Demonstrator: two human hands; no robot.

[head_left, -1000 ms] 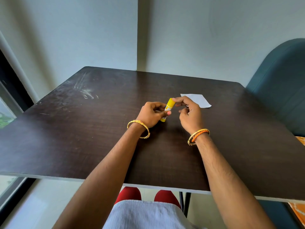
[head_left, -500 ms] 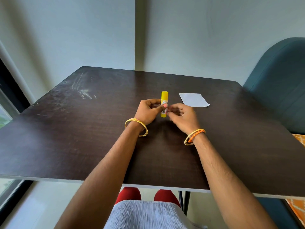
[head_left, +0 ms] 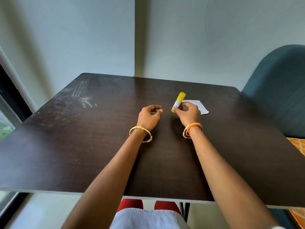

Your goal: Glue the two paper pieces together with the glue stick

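Observation:
My right hand (head_left: 188, 114) grips a yellow glue stick (head_left: 179, 100) by its lower half, holding it nearly upright with the yellow cap on top, just above the dark table (head_left: 82, 146). My left hand (head_left: 149, 115) rests on the table to the left of the stick, fingers loosely curled with nothing in them. White paper (head_left: 200, 107) lies flat on the table right behind my right hand, which hides part of it. I cannot tell whether it is one piece or two stacked.
The table's far edge meets a grey wall. A teal chair back (head_left: 280, 90) stands at the table's right side. A window frame (head_left: 9, 100) runs along the left. The near table edge (head_left: 66, 192) is just above my lap.
Both hands held the glue stick before. Now my left hand has let go and stayed put, while my right hand has carried the stick rightward toward the paper.

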